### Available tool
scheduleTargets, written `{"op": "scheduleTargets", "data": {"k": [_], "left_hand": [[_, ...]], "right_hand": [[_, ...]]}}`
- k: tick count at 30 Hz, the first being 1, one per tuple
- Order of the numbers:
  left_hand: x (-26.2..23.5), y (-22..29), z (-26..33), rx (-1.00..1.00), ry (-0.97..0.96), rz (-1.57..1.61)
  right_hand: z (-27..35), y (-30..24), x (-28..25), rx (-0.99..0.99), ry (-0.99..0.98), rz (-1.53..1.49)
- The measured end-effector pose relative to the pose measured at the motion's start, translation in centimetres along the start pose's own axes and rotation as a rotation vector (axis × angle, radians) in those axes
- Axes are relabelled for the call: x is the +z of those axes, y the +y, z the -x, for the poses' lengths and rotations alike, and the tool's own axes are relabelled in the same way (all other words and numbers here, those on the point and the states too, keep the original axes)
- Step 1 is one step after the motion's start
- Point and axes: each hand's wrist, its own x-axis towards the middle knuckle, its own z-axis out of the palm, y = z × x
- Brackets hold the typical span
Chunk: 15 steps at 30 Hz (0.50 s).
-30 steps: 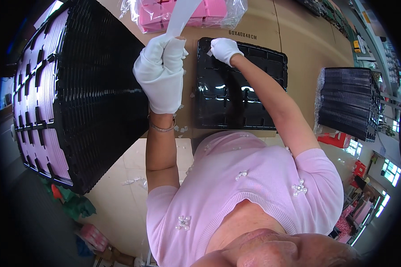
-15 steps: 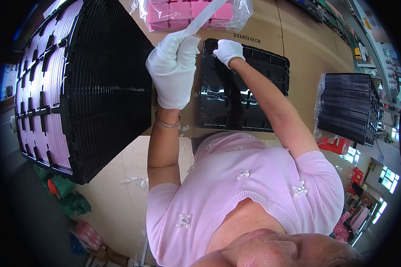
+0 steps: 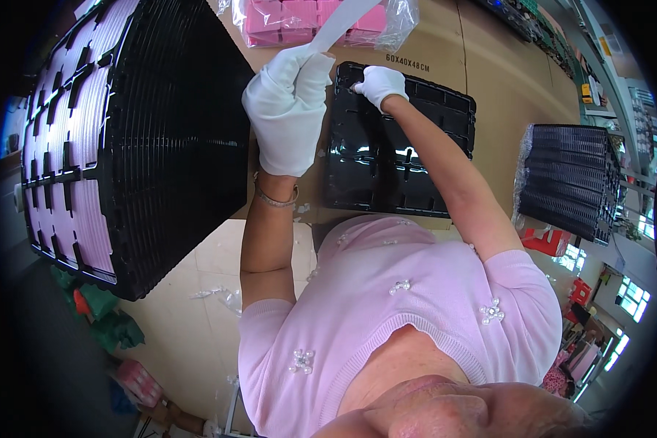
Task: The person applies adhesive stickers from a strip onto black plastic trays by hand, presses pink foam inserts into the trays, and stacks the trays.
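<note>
A person in a pink knitted top works at a cardboard-covered bench, both hands in white cotton gloves. The left hand [image 3: 288,109] is raised and closed, its fingers [image 3: 310,66] pinching the lower end of a long white strip [image 3: 347,18], which runs up and away from the fingertips toward the top edge of the view. The right hand [image 3: 379,84] rests its curled fingertips on the far left corner of a black moulded tray [image 3: 401,157] lying flat on the bench; whether those fingers pinch anything cannot be told. The tray spreads below and to the right of that hand. Just left of the left hand stands a tall stack of black trays [image 3: 168,139] with pink parts showing along its side. Beyond the fingertips lies a clear bag of pink pieces [image 3: 285,18]; well off to the right sits another wrapped stack of dark trays [image 3: 566,179]. Compared with half a second earlier, the left hand has lifted slightly and the strip now rises more steeply, while the right hand stays at the tray's corner.
</note>
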Motion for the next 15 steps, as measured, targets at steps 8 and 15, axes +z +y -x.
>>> {"op": "scheduleTargets", "data": {"k": [8, 15], "left_hand": [[0.0, 0.5, 0.1, -0.063, -0.011, 0.000], [0.0, 0.2, -0.1, -0.053, 0.001, 0.038]], "right_hand": [[-1.6, 2.3, 1.7, -0.112, 0.132, -0.105], [-2.9, 1.8, 2.7, -0.093, 0.109, -0.089]]}}
